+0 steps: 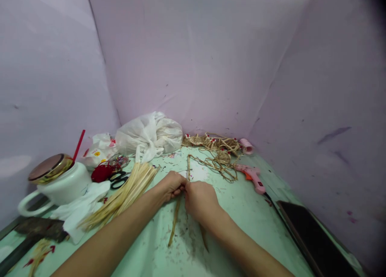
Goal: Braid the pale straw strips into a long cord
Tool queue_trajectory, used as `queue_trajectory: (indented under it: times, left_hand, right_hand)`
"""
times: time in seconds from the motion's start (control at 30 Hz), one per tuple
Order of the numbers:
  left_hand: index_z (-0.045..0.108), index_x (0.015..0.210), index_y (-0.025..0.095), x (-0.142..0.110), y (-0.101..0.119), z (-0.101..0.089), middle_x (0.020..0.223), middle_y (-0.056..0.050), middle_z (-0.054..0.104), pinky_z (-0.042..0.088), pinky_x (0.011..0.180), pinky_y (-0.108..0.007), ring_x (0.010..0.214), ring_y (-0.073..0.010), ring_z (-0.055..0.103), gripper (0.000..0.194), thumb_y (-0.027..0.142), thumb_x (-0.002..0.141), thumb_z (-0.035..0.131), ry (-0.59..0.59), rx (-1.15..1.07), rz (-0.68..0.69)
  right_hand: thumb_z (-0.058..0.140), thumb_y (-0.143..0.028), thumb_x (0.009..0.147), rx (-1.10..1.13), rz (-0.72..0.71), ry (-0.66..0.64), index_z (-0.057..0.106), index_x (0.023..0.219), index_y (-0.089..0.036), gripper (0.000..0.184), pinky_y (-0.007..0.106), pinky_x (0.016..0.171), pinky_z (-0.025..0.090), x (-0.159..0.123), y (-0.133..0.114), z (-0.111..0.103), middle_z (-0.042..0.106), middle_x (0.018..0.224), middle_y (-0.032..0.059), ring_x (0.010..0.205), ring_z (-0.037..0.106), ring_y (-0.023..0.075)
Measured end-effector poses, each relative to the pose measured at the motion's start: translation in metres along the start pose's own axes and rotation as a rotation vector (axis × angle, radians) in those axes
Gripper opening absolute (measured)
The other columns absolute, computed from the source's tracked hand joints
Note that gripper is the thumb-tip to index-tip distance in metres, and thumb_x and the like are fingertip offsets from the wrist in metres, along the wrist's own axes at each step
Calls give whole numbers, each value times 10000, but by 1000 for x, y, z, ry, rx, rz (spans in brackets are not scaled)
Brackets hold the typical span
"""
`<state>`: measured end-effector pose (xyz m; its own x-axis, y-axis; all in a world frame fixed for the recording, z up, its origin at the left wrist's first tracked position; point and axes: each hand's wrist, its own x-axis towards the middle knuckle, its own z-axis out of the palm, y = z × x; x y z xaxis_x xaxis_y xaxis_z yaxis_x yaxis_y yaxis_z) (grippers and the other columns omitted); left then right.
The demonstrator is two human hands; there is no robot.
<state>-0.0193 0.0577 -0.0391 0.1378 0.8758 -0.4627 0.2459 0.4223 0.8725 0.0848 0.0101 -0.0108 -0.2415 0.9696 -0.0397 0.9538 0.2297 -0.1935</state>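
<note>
Strands [174, 225] hang loose nearest the person; probably light, dry, slightly stiff. Left hand [173, 184], right hand [201, 200]: fingers pinched on the cord [188, 166], extending farther across the surface [250, 218]. Best held, I judge, near the strands.

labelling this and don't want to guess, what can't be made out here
Head view: held part of the cord, covered by the left hand and right hand.
Head view: contents of the white bag, hidden by its cloudy plastic.
Head view: near ends of the hammer handle and dark slab, cut off by picture edges.
</note>
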Motion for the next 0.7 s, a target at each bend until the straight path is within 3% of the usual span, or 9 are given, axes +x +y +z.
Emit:
queue_trajectory:
  times: [0.1, 0.2, 0.27, 0.33, 0.4, 0.47, 0.57, 0.7]
  left_hand:
    - [384, 441, 162, 0, 1, -4, 323, 68, 327, 87, 300, -182, 265, -26, 225, 163, 175, 530, 519, -68, -41, 27]
    - [362, 445, 165, 2, 3, -10, 340, 79, 308, 58, 307, -176, 272, -11, 203, 196, 203, 532, 533, -166, -75, -22]
    - [352, 440, 163, 3, 4, -13, 349, 79, 306, 45, 311, -172, 276, -2, 190, 210, 214, 531, 534, -211, -90, -59]
    - [361, 442, 158, 4, 4, -14, 359, 78, 314, 44, 313, -168, 280, 1, 192, 198, 213, 525, 532, -226, -100, -58]
    - [368, 442, 157, 3, 4, -13, 363, 76, 321, 57, 311, -166, 282, -2, 208, 178, 199, 513, 526, -218, -86, -26]
    - [379, 439, 158, 3, 3, -12, 366, 72, 330, 74, 307, -171, 282, -13, 226, 159, 191, 504, 520, -213, -40, 14]
    - [428, 441, 153, 2, 3, -12, 360, 63, 347, 107, 307, -181, 285, -32, 249, 114, 183, 503, 519, -184, 108, 48]
    - [507, 455, 139, 1, 8, -15, 314, 50, 342, 180, 328, -199, 281, -57, 267, 107, 211, 529, 536, -101, 402, 39]
  right_hand:
    - [516, -348, 743, 223, 44, 144, 670, 736, -179, 229, 246, 561, 343, 8, 17, -4, 664, 710, 78, 663, 580, 179]
    - [513, -299, 740, 538, 151, 269, 633, 730, -150, 191, 235, 558, 361, 22, 36, -2, 644, 692, 59, 627, 554, 148]
    - [498, -247, 742, 900, 227, 115, 593, 716, -128, 155, 226, 540, 390, 28, 41, 3, 618, 648, 54, 569, 534, 125]
    - [478, -206, 745, 1251, 263, -139, 564, 701, -121, 129, 223, 527, 415, 31, 41, 10, 590, 602, 47, 523, 521, 109]
    - [463, -168, 738, 1452, 265, -326, 550, 676, -119, 118, 207, 496, 414, 32, 38, 16, 553, 541, 28, 476, 501, 92]
    - [458, -133, 718, 1455, 280, -341, 533, 621, -120, 124, 165, 400, 337, 32, 35, 20, 484, 455, -8, 386, 423, 60]
    - [462, -102, 668, 1283, 312, -220, 506, 542, -122, 134, 159, 316, 159, 34, 34, 26, 431, 403, -36, 311, 273, 26]
    - [487, -123, 628, 1112, 307, -168, 457, 474, -145, 159, 177, 320, 146, 37, 35, 30, 384, 353, -55, 300, 257, 31]
